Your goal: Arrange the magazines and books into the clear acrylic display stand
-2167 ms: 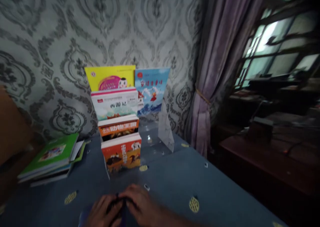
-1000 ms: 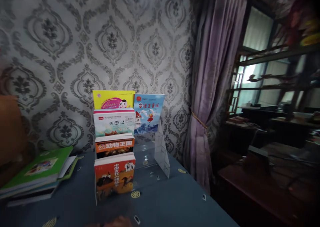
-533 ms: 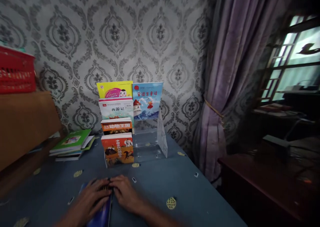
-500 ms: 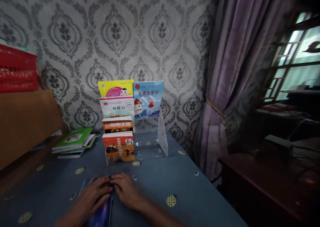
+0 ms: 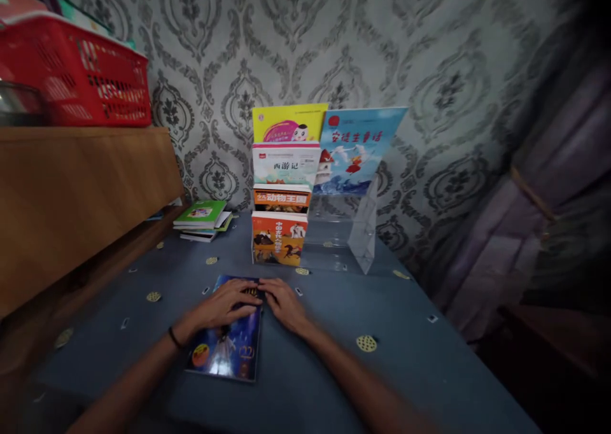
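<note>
1. Far left of my left hand, beyond the cloth: wooden cabinet, its near edge slanting away; red basket on top.
2. Ahead-left of my left hand: book pile, green cover uppermost, sheets jutting out right. Cloth runs between it and my knuckles.
3. My left hand, dark band at the wrist: palm down, fingers laid across the book's upper part, thumb spread away.
4. Blue book: flat under my left hand, lower edge towards me, right edge bare below my fingers.
5. My right hand: fingers bent, tips at the book's upper right corner, by my left fingertips. Cannot tell whether they pinch it.
6. Ahead of both hands, a strip of cloth off: clear stand. Its left side holds orange book lowest; light-blue book tops its right side, bare tiers below.
7. Right of my right hand: broad blue cloth out to the slanting table edge; curtain beyond.
</note>
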### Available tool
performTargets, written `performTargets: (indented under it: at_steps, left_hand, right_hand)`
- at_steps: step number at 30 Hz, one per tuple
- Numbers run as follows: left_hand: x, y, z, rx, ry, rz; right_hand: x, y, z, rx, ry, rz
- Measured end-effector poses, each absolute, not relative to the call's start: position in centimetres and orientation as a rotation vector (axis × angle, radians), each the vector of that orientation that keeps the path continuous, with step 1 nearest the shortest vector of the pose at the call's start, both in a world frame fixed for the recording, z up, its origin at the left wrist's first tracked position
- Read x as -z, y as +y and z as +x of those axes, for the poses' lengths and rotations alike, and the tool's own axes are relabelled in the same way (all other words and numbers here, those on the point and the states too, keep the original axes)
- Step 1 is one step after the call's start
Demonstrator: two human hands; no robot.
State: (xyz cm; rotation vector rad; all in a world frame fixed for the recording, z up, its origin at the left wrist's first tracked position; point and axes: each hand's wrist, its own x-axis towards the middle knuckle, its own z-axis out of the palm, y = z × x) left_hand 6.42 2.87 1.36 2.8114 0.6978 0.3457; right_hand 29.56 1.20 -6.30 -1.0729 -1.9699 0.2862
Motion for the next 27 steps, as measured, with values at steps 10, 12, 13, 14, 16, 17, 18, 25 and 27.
performTargets:
  at_steps: [10,12,13,14,16,17,18,25,27]
  left_hand:
    - [-1.1,4.2,6.7,-0.473,0.519,2.817]
    - [-0.6,4.3,6.6,-0.512,0.514,2.802]
    - [-0.4,4.3,6.5,-0.524,0.509,2.799]
    - [-0.2,4.3,6.5,-0.539,0.503,2.797]
    - [-0.1,4.3,6.3,-0.564,0.488,2.794]
    - [0.0,4.3,6.1,-0.570,0.478,2.794]
    - [0.0,4.3,6.0,-0.569,0.466,2.795]
    - [0.0,4.7,5.4,-0.514,0.387,2.811]
    - [0.0,4.7,5.5,-0.519,0.394,2.823]
  right_hand:
    - [5.0,-1.0,28.5,-0.423,-1.884,-1.175]
    - [4.4,-1.6,28.3,-0.433,-1.896,-1.188]
    - [4.1,-1.8,28.2,-0.435,-1.906,-1.198]
    - [3.8,-2.0,28.1,-0.437,-1.917,-1.211]
    - [3.3,-2.2,28.0,-0.430,-1.938,-1.228]
    - [3.1,-2.3,28.0,-0.422,-1.949,-1.227]
    - [3.0,-2.3,28.0,-0.411,-1.957,-1.220]
    - [3.1,-2.4,28.1,-0.406,-1.988,-1.173]
    - [3.1,-2.4,28.1,-0.419,-1.995,-1.179]
